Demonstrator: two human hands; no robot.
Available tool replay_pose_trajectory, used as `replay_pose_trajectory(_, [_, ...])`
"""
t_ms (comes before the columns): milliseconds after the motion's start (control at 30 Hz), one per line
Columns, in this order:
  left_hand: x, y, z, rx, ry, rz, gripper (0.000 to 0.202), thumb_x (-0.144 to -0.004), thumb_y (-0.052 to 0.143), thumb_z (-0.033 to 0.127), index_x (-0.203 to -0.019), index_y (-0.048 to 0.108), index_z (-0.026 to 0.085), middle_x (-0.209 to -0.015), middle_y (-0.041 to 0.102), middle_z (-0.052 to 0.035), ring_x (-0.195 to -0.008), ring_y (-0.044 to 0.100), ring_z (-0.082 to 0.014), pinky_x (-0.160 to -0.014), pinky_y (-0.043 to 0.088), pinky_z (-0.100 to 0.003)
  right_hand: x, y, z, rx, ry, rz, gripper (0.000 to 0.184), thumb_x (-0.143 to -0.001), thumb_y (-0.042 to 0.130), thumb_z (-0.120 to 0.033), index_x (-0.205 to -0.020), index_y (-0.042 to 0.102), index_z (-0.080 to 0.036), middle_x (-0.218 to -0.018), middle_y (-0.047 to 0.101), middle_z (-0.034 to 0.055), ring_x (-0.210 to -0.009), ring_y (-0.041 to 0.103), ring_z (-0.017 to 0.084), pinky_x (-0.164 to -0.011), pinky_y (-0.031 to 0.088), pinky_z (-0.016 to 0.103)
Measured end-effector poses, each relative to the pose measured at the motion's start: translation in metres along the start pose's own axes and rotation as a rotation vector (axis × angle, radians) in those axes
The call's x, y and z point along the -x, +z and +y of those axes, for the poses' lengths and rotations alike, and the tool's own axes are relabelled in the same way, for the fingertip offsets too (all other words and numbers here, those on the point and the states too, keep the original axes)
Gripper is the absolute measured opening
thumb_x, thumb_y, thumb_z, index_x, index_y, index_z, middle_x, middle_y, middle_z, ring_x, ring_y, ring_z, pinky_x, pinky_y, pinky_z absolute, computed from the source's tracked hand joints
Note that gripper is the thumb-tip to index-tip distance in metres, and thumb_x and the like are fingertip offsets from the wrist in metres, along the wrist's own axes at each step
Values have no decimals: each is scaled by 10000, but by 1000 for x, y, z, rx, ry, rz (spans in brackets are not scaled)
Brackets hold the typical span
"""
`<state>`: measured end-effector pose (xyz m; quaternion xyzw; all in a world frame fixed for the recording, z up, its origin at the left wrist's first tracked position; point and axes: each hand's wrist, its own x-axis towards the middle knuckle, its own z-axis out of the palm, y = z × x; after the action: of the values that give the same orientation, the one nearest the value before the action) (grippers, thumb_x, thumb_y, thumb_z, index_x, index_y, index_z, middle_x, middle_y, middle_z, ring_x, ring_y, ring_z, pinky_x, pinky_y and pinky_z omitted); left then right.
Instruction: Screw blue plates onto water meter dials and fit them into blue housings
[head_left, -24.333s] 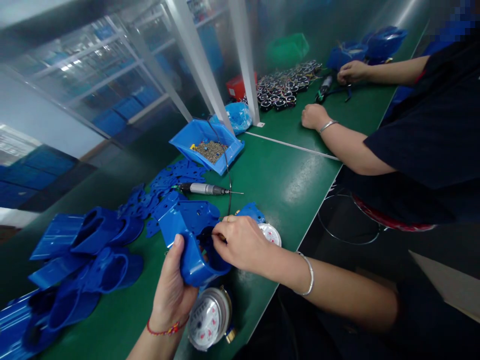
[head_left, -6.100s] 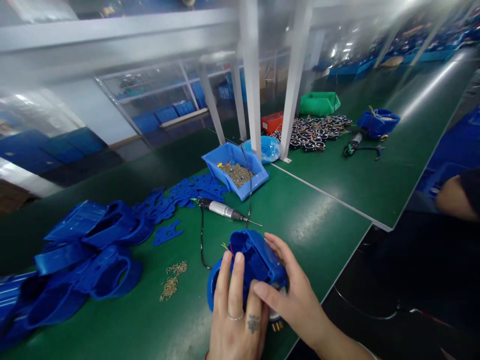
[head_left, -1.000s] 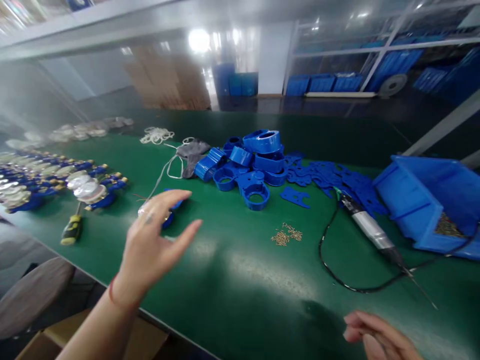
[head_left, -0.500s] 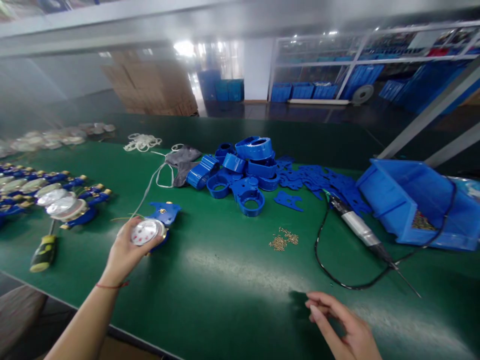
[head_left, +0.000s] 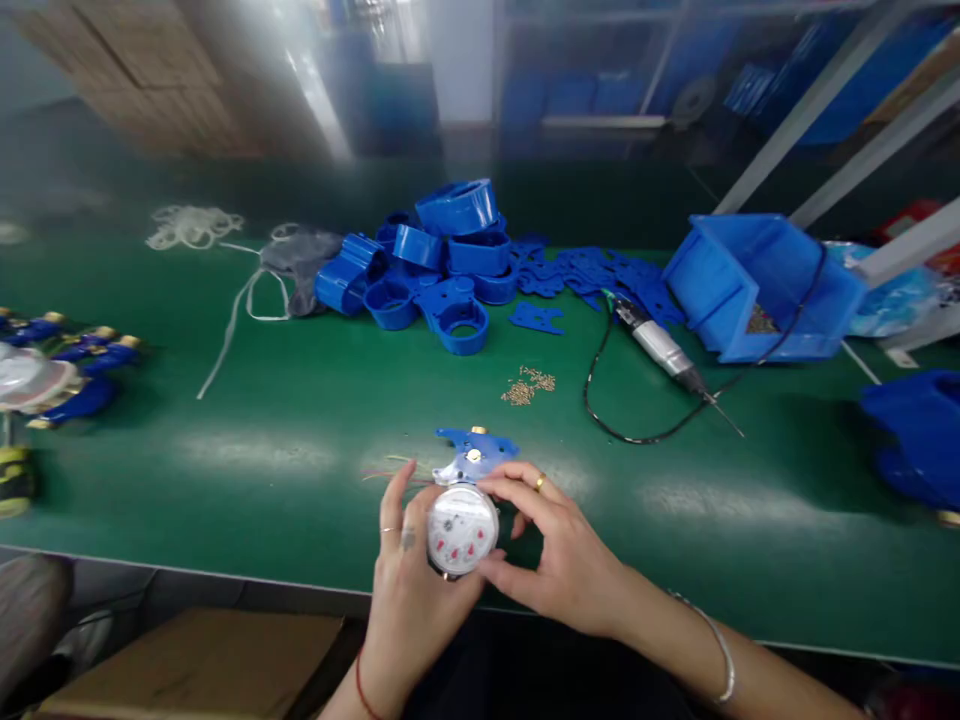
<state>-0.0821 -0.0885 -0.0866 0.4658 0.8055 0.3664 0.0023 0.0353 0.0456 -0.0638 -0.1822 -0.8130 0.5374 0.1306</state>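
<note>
At the near edge of the bench, a water meter (head_left: 463, 530) with a round white dial and red pointers is between my two hands. My left hand (head_left: 416, 570) grips its left side, fingers curled round it. My right hand (head_left: 559, 550) closes on the right side, thumb low and fingertips at the upper rim. A blue plate (head_left: 495, 455) with brass-coloured fittings lies just beyond the dial; whether it is joined to the meter I cannot tell. Thin coloured wires (head_left: 397, 465) stick out to the left, near my left fingertips.
Blue housings (head_left: 461, 325) and flat blue plates (head_left: 592, 270) are heaped at the back. Small brass-coloured screws (head_left: 525, 388) lie before them. An electric screwdriver (head_left: 664, 350) with a looping cable sits near a blue bin (head_left: 780, 290). More meters (head_left: 45, 380) and a yellow-black screwdriver (head_left: 15, 480) are at left.
My left hand has brought the meter right and nearer to me. My right hand has come from the lower right, where it held nothing, onto the meter. The view has tilted down.
</note>
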Motion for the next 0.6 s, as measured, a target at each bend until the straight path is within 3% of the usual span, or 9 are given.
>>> replay_pose_trajectory(100, [5, 9, 17, 148, 82, -159, 500, -782, 629, 281, -1227, 454, 135, -1434, 297, -215, -1270, 437, -310, -907, 530, -428, 22, -6, 4, 56, 47, 22, 622, -715, 776, -329, -1270, 515, -222, -1235, 492, 72, -1163, 459, 240, -1013, 406, 402])
replay_pose_trajectory(200, [8, 15, 22, 247, 149, -254, 480, -812, 612, 274, -1253, 461, 158, -1425, 338, -195, -1304, 406, -289, -971, 491, -425, 42, -17, 8, 69, 80, 41, 628, -743, 768, -404, -1296, 503, -267, -1266, 486, 58, -1196, 444, 247, -1048, 365, 418])
replay_pose_trajectory(333, [6, 24, 26, 307, 189, -276, 477, -798, 665, 330, -1218, 485, 195, -1359, 414, -152, -1252, 460, -270, -963, 498, -405, 60, -28, 12, 55, 88, 91, 611, -764, 749, -431, -1303, 492, -301, -1272, 487, 45, -1195, 451, 242, -1041, 372, 404])
replay_pose_trajectory(467, [1, 32, 32, 313, 226, -292, 474, -778, 686, 390, -1164, 493, 194, -1219, 482, -124, -1178, 504, -260, -951, 503, -401, 67, -33, 15, 32, 97, 87, 613, -770, 741, -362, -1312, 459, -324, -1303, 462, 28, -1219, 435, 226, -1053, 367, 389])
replay_pose_trajectory(600, [-3, 41, 36, 299, 276, -249, 489, -797, 654, 458, -1142, 484, 156, -1160, 478, -132, -1078, 545, -236, -870, 540, -348, 70, -37, 17, 83, 112, 81, 742, -701, 781, -291, -1339, 403, -315, -1338, 429, 30, -1254, 394, 232, -1081, 341, 401])
